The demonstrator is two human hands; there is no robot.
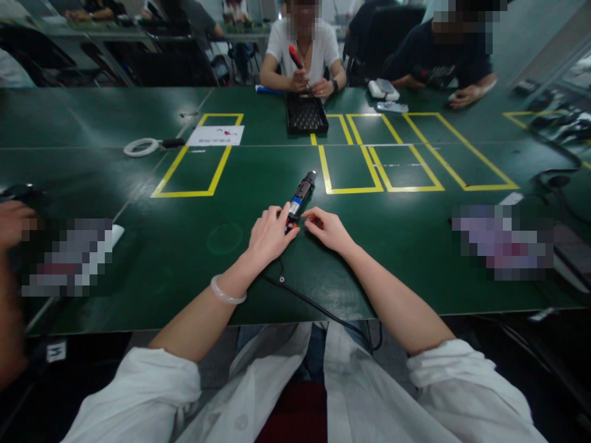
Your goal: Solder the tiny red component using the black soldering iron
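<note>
- Nearest, black cable (318,303) trails below both hands over the table edge, likely to tug or snag; a ring-ended wire (282,279) hangs just below the left wrist.
- Left hand (269,235) curls around the rear of an uncased motor tool (302,192), fingers nearly closed over it.
- Right hand (327,230) is beside that end, fingers loosely bent; whether they pinch anything, I cannot tell.
- The tool points beyond the hands: probably stiff, moderately heavy, smooth at the metal, fragile around its wiring. The middle barrel seems the safest grip.
- Beyond the left hand: printed card (226,136), coiled white cable (141,147).
- Farther, ahead: black tray (307,131), a co-worker's red-handled driver (295,56).
</note>
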